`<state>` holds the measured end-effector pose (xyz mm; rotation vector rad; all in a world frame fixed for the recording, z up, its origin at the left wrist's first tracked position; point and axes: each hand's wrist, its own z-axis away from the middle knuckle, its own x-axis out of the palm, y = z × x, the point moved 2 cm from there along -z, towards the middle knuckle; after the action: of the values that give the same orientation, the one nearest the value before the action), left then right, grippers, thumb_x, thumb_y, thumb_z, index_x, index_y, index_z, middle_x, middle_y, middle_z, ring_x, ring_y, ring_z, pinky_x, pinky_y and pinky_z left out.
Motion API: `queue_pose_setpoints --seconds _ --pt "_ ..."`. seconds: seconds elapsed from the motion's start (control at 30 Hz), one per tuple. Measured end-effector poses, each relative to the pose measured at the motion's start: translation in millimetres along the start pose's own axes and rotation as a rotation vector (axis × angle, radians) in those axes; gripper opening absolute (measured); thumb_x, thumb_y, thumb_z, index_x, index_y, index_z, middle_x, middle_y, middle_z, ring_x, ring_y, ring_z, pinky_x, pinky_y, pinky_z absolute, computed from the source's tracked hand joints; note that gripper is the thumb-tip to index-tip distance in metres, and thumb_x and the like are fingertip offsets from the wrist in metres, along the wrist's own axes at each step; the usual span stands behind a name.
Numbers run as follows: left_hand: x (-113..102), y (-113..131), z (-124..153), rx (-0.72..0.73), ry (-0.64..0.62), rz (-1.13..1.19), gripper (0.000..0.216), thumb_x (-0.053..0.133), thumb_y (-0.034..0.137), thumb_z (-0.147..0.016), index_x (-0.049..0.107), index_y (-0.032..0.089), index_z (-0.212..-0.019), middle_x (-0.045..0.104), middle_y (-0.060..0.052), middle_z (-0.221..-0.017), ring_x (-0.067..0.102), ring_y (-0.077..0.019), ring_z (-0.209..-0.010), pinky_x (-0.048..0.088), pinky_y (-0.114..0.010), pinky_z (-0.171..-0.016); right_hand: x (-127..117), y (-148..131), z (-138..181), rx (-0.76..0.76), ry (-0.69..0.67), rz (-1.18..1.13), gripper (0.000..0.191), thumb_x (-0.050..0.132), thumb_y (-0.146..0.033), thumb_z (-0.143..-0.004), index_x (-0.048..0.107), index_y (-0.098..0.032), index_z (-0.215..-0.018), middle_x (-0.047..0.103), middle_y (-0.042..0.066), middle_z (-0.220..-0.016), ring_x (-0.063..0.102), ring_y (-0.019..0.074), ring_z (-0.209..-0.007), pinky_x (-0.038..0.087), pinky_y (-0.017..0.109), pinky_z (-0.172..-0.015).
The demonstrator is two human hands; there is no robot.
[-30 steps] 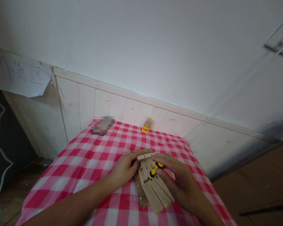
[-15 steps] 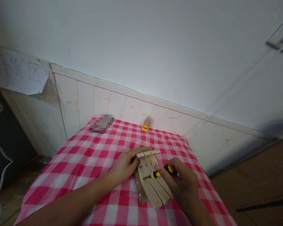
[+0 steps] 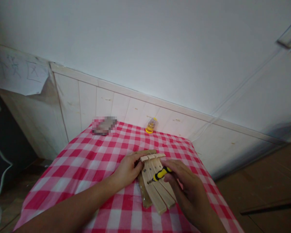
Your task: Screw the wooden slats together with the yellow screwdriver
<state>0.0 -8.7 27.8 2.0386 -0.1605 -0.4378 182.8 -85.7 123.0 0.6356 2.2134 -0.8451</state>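
A fan-like piece of pale wooden slats (image 3: 157, 195) with several dark screw holes lies tilted on a brown, tape-wrapped block (image 3: 144, 195). My left hand (image 3: 128, 168) grips the upper left edge of the slats, thumb on the near side and fingers partly hidden behind. In my right hand (image 3: 188, 184) is a yellow and black screwdriver (image 3: 161, 174), held by its handle between thumb and fingers. Its tip points left and meets a screw or hole (image 3: 149, 182) in the leftmost slat; which of these it is I cannot tell.
A red and white checked cloth (image 3: 70, 168) covers the table. Near the wall stands a small clear container with a yellow base and lid (image 3: 151, 125). A blurred-out flat object (image 3: 104, 125) lies at the back left. White panelling (image 3: 121, 105) borders the far edge.
My right hand has shifted its hold and turned around the screwdriver handle, whose angle differs slightly. My left hand and the wooden slats stay in place.
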Motion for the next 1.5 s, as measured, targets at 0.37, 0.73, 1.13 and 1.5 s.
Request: queue_pose_setpoints --seconds 0.37,0.73,1.13,1.5 --pt "0.8 -3.1 -1.2 0.009 -0.002 -0.013 0.045 0.047 0.018 -0.095 0.06 0.034 -0.135 0.066 0.002 -0.136 0.061 -0.0201 -0.124 0.046 -0.036 -0.109 15.6 14.5 -6.6 0.146 0.206 -0.055 0.004 0.067 -0.019 -0.087 0.064 -0.022 -0.088 0.064 0.001 -0.076 0.061 0.0139 -0.061 0.052 0.025 -0.055" --pt "2.1 -4.4 -0.7 0.005 -0.006 0.022 0.048 0.046 0.015 -0.093 0.06 0.033 -0.136 0.064 0.003 -0.138 0.06 -0.0198 -0.126 0.046 -0.036 -0.109 -7.3 5.0 -0.9 0.182 -0.073 -0.164 0.029 0.059 -0.021 -0.093 0.068 -0.027 -0.12 0.076 0.007 -0.107 0.074 0.0202 -0.09 0.061 0.028 -0.072" --pt "1.7 -1.9 -0.2 -0.002 -0.004 0.011 0.048 0.046 0.016 -0.092 0.061 0.033 -0.135 0.065 0.002 -0.137 0.058 -0.0207 -0.129 0.044 -0.041 -0.113 11.8 15.6 -4.7 0.205 0.171 -0.088 0.009 0.07 -0.024 -0.085 0.062 -0.021 -0.083 0.066 0.002 -0.077 0.063 0.0143 -0.062 0.055 0.024 -0.056" --pt "0.8 -2.2 -0.5 0.002 0.0 -0.006 0.048 0.046 0.016 -0.093 0.06 0.032 -0.135 0.066 0.001 -0.136 0.061 -0.0199 -0.125 0.046 -0.038 -0.109 -1.3 5.7 -1.4 0.144 -0.067 -0.199 0.03 0.06 -0.023 -0.094 0.068 -0.027 -0.123 0.073 0.01 -0.12 0.07 0.0242 -0.108 0.062 0.034 -0.084"
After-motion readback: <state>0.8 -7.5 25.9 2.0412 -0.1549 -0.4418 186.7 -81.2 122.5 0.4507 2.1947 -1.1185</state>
